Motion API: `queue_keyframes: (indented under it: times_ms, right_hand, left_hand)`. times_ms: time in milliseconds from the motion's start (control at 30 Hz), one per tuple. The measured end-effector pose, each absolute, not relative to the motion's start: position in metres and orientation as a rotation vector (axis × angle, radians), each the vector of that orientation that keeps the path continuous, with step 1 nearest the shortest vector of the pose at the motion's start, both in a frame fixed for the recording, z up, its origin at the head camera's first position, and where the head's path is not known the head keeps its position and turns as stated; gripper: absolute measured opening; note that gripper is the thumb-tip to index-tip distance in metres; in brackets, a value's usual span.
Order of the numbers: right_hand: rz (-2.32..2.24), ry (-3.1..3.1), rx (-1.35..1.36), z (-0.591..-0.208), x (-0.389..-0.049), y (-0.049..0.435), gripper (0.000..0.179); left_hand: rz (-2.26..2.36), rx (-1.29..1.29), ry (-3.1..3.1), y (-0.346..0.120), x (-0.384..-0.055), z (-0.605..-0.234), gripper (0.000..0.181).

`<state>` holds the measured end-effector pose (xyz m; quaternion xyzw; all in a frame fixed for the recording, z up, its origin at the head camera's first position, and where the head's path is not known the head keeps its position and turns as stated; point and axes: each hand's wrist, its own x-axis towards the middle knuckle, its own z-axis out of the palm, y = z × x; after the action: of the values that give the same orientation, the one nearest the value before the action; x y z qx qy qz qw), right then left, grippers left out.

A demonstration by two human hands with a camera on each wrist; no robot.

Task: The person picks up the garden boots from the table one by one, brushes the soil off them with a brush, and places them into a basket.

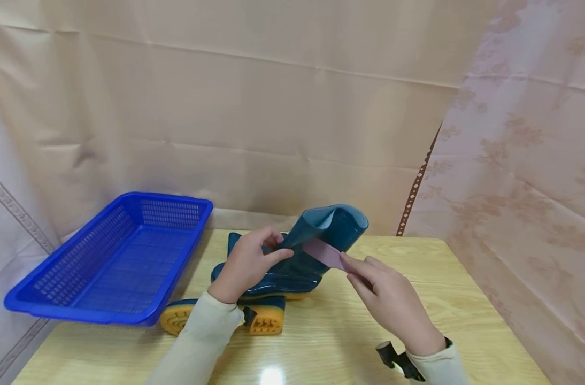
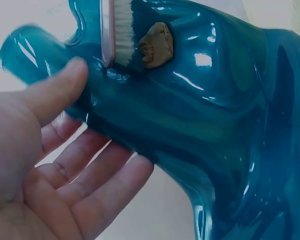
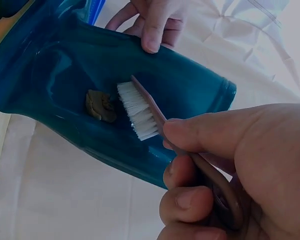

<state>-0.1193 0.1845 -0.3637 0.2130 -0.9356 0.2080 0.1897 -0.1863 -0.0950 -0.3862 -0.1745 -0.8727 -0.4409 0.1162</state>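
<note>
From here the left hand [image 1: 251, 262] grips a glossy teal rubber boot [image 1: 302, 271] tilted over the pale wooden worktop [image 1: 417, 283], seemingly to steady it, while the right hand [image 1: 391, 297] holds a pinkish, white-bristled brush [image 1: 323, 254], bristles facing the boot's brown, clay-like lump [image 3: 100, 105].

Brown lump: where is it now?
The lump is left of centre in the right wrist view, on the boot, just left of the brush.

Brush bristles [image 3: 136, 111] out of sight in the head view
</note>
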Motion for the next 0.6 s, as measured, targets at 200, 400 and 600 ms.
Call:
queue_keyframes:
  times_ms: [200, 400, 600]
  right_hand:
    - [0.550, -2.659, 0.572, -0.3627, -0.1182, 0.1888, 0.036]
    - [0.535, -2.719, 0.582, -0.3623, -0.1173, 0.1888, 0.038]
    - [0.533, -2.761, 0.576, -0.3598, -0.1156, 0.1887, 0.037]
  left_hand:
    - [-1.290, -0.481, -2.500, -0.0875, -0.1868, -0.3857, 0.011]
    - [-1.289, -0.433, -2.524, -0.0898, -0.1841, -0.3846, 0.012]
    - [-1.284, -0.443, -2.538, -0.0932, -0.1837, -0.3850, 0.013]
